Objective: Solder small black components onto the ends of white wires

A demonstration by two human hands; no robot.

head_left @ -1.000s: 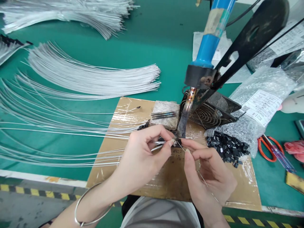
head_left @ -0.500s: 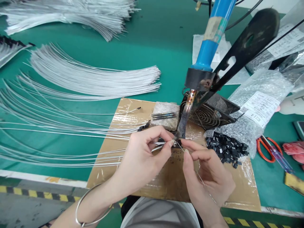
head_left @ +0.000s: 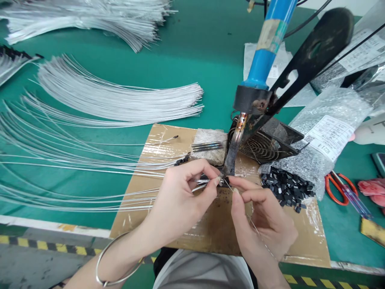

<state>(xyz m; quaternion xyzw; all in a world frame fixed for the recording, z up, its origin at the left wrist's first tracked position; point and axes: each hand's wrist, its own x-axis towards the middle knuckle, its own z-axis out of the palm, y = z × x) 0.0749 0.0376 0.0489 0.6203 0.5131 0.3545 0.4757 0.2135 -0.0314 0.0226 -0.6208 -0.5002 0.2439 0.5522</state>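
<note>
Just below the tip of a blue-handled soldering iron, both my hands meet. My left hand is closed in a pinch on thin grey-white wire, its end beneath the iron's bit. My right hand pinches a fine strand of solder wire between thumb and finger. The solder's upper end reaches the spot under the bit, and its tail trails across my palm. Fingertips partly cover the joint, so its details are hard to make out.
The iron sits in a black stand over brown cardboard. Small black connector housings are heaped right, near orange-handled scissors. A fan stands behind. Bundles of white wires spread left. A pad holds several metal rods.
Both hands keep their pinches in nearly the same place. Only a very slight shift shows around the right fingertips and the solder.
</note>
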